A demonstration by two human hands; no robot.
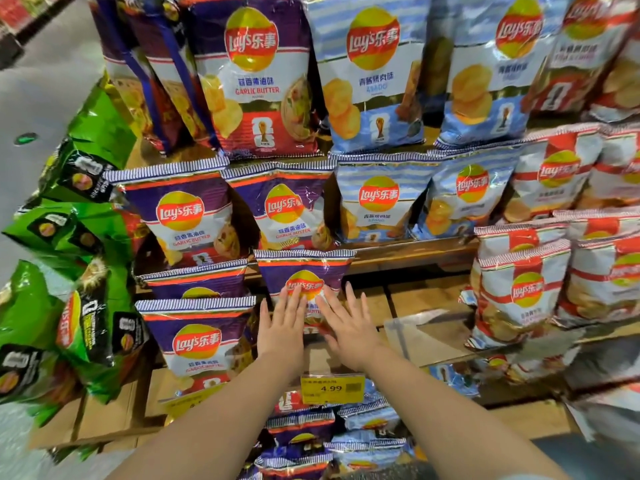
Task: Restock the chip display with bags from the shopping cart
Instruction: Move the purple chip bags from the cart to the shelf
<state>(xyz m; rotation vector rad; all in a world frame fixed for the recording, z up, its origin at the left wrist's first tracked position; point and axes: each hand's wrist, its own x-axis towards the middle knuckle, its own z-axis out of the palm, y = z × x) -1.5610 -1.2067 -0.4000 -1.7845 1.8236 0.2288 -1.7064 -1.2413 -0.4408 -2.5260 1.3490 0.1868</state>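
A purple garlic butter chip bag [304, 268] stands upright on a wooden shelf [415, 299] in the middle of the display. My left hand [282, 323] lies flat on the bag's front, fingers straight. My right hand [348, 323] presses flat on the bag beside it, fingers spread. More purple bags [197, 337] stand to the left on the same tier. Purple and light blue bags [301, 438] lie in a pile below my arms, near the bottom edge.
Light blue bags [377, 199] and red-and-white bags [519, 296] fill tiers above and right. Green bags [86, 327] hang off the display's left side. A yellow price tag [332, 389] reading 4.99 sits under my wrists. Bare shelf lies right of my hands.
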